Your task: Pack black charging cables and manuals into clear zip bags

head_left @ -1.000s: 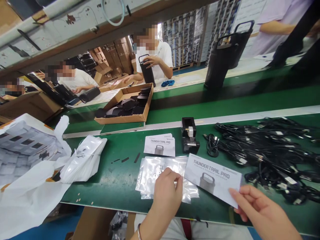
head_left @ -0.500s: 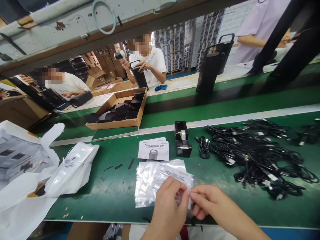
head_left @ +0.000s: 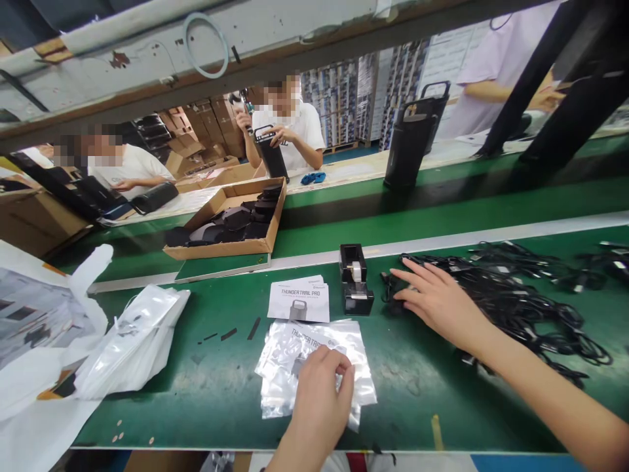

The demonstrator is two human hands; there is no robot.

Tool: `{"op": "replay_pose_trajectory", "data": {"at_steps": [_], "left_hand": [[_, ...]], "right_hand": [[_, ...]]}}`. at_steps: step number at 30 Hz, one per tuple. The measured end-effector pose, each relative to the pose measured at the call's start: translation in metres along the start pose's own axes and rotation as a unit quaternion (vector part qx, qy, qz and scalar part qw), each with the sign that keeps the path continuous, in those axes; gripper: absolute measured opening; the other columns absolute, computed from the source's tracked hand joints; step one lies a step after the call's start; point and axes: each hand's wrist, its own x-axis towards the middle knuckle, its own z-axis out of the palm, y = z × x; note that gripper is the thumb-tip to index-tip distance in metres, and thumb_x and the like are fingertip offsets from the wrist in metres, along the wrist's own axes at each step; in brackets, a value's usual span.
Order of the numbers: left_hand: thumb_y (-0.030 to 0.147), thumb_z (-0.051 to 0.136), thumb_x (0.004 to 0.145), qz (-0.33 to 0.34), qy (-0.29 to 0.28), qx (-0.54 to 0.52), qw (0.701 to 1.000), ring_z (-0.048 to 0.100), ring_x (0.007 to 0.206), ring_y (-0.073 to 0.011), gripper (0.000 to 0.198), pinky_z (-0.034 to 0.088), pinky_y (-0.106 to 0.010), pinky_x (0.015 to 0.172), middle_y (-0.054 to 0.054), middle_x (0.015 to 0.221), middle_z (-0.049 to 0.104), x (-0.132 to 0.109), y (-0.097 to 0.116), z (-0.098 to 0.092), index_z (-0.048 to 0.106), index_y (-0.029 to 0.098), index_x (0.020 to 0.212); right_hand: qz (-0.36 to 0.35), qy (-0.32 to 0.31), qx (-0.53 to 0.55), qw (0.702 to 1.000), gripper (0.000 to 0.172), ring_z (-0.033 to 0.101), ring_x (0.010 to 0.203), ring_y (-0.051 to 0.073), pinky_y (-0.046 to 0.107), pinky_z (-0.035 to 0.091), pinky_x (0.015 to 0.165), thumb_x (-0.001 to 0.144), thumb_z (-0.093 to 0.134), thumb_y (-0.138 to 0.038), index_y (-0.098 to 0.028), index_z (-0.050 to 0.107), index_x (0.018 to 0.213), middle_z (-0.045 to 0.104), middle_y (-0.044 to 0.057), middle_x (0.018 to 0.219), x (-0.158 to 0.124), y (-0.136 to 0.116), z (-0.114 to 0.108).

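Observation:
My left hand [head_left: 322, 396] rests with curled fingers on the top clear plastic bag [head_left: 307, 341] of a short stack, pinching it near its right side. A printed "Thunder Trail Pro" leaflet shows through that bag. Over the left end of a heap of black cables [head_left: 531, 314] my right hand [head_left: 442, 301] reaches with fingers spread. Its fingertips hover at or touch a small coiled cable [head_left: 388, 288]; contact is hard to make out. Behind the bags lies a pile of leaflets [head_left: 307, 301], and beside it stands a black tape dispenser [head_left: 356, 282].
A cardboard tray [head_left: 223, 251] of dark pads sits across the divider strip. White sleeves [head_left: 142, 334] are stacked at left beside crumpled wrapping [head_left: 44, 419]. Black speakers [head_left: 407, 144] stand on the far belt. Several people work opposite. A beam [head_left: 147, 52] crosses overhead.
My right hand has left the bag and moved right and forward to the cables, its fingers opening out. My left hand has shifted slightly left with the bag, which now lies flatter on the stack.

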Motion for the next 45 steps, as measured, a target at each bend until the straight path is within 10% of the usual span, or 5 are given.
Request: {"op": "replay_pose_trajectory", "data": {"at_steps": [6, 19, 32, 38, 45], "left_hand": [[0.023, 0.048, 0.082, -0.059, -0.014, -0.094, 0.994, 0.053, 0.061, -0.0143, 0.014, 0.041, -0.026, 0.059, -0.001, 0.071, 0.058, 0.001, 0.0, -0.004, 0.057, 0.02, 0.073], [0.027, 0.052, 0.083, -0.068, 0.018, -0.289, 0.955, 0.049, 0.066, -0.0129, 0.015, 0.04, -0.023, 0.061, -0.001, 0.074, 0.052, -0.005, 0.005, -0.001, 0.058, 0.017, 0.074], [0.047, 0.059, 0.078, -0.015, 0.214, -0.414, 0.885, 0.054, 0.085, -0.0152, 0.029, 0.041, -0.024, 0.076, -0.001, 0.089, 0.058, 0.014, -0.013, -0.076, 0.057, 0.021, 0.09], [0.054, 0.078, 0.047, 0.078, 0.017, -0.519, 0.851, 0.042, 0.12, -0.0278, 0.096, 0.033, -0.036, 0.098, -0.01, 0.13, 0.048, 0.021, -0.034, -0.092, 0.039, 0.027, 0.13], [0.027, 0.081, 0.058, -0.037, 0.029, -0.578, 0.815, 0.057, 0.059, -0.0109, 0.026, 0.044, -0.021, 0.06, 0.001, 0.062, 0.064, 0.024, -0.026, -0.076, 0.066, 0.016, 0.075]], "right_hand": [[0.266, -0.054, 0.414, 0.869, 0.03, 0.061, 0.061, 0.018, 0.028, 0.049, 0.055, 0.087, 0.041, -0.04, -0.022, 0.06, 0.102, 0.066, 0.004, 0.076, -0.031, -0.066, -0.001], [0.3, -0.171, 0.441, 0.829, 0.015, 0.056, 0.054, 0.015, 0.023, 0.044, 0.049, 0.078, 0.053, -0.033, -0.02, 0.06, 0.08, 0.057, -0.002, 0.062, -0.029, -0.118, 0.004], [-0.037, -0.17, 0.347, 0.922, 0.017, 0.057, 0.061, 0.012, 0.021, 0.035, 0.057, 0.082, 0.055, -0.027, -0.022, 0.067, 0.071, 0.066, -0.004, 0.065, 0.08, -0.135, -0.078], [-0.204, -0.205, 0.309, 0.906, 0.012, 0.057, 0.066, 0.009, 0.019, 0.038, 0.06, 0.083, 0.056, -0.02, -0.023, 0.065, 0.076, 0.066, -0.006, 0.074, 0.114, -0.143, -0.123], [-0.05, -0.165, 0.338, 0.925, 0.011, 0.057, 0.099, 0.02, 0.025, 0.045, 0.069, 0.083, 0.054, -0.033, -0.026, 0.062, 0.087, 0.061, 0.002, 0.111, 0.071, -0.111, -0.097]]}}
